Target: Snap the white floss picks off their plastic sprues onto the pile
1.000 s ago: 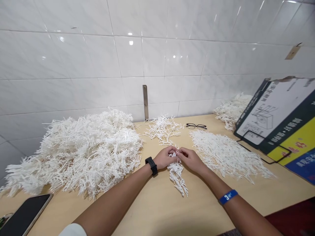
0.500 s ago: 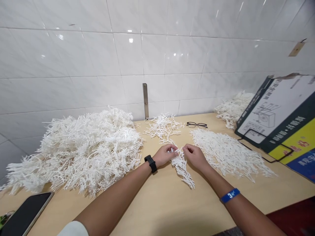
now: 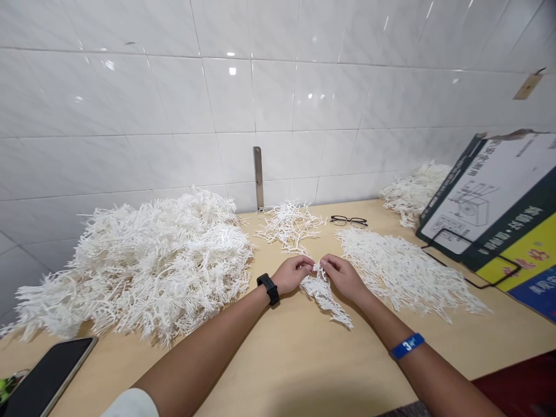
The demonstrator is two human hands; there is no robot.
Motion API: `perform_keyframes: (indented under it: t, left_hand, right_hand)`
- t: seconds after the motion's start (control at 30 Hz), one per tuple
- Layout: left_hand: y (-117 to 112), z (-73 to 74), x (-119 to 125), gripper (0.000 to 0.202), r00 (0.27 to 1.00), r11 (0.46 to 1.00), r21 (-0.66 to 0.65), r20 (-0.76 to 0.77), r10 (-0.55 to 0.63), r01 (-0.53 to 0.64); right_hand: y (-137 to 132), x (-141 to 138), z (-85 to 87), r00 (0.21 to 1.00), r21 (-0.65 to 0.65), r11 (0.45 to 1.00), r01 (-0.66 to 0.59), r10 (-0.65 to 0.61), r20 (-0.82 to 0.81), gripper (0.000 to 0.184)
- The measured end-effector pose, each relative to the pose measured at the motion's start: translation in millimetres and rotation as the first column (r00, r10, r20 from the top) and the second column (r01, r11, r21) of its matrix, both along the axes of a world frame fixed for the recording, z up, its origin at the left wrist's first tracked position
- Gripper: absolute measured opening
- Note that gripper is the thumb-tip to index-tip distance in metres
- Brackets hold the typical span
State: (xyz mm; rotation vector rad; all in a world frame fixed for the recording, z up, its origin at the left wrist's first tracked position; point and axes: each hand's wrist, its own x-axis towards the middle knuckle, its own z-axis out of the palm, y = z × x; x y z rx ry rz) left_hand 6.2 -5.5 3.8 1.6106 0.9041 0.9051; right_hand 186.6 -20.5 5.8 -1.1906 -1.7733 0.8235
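White bundle (image 3: 324, 294) swung rightward, pinched by left hand (image 3: 290, 275) and apparently right hand (image 3: 347, 279).

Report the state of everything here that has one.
White branched bunch: held, trailing
Left grip: pinching it
Right grip: pinching its upper end
Smartphone: screen dark
Eyeglasses: set down
Wristwatch: strapped on
Blue wristband: worn
Left pile: heaped
Flatter right pile: spread
Central tangle: loose
Printed cardboard box: standing

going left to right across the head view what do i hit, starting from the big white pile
big white pile → black watch → left hand → white bunch → right hand → blue wristband → cardboard box
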Motion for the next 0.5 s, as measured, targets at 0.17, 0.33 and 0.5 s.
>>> perform_keyframes:
  t: [0.17, 0.33, 0.5]
  left_hand:
    - [-0.1, -0.8, -0.9, 0.022, 0.999, 0.999, 0.013, -0.045, -0.03, 0.031]
    - [0.3, 0.0, -1.2, 0.025, 1.0, 0.999, -0.042, 0.012, 0.0, 0.001]
    - [-1.0, 3.8, -1.2, 0.027, 1.0, 0.999, -0.032, 0.028, 0.005, -0.004]
  right_hand:
    - [1.6, -0.1, -3.5, 1.0, -0.015, 1.0, 0.0, 0.0, -0.011, 0.021]
    - [0.1, -2.2, -5.3, 0.989, 0.04, 0.988, 0.151, -0.15, -0.018, 0.015]
    - [-5.5, -3.6, -2.3, 0.988, 0.103, 0.992, 0.074, -0.087, 0.128, 0.008]
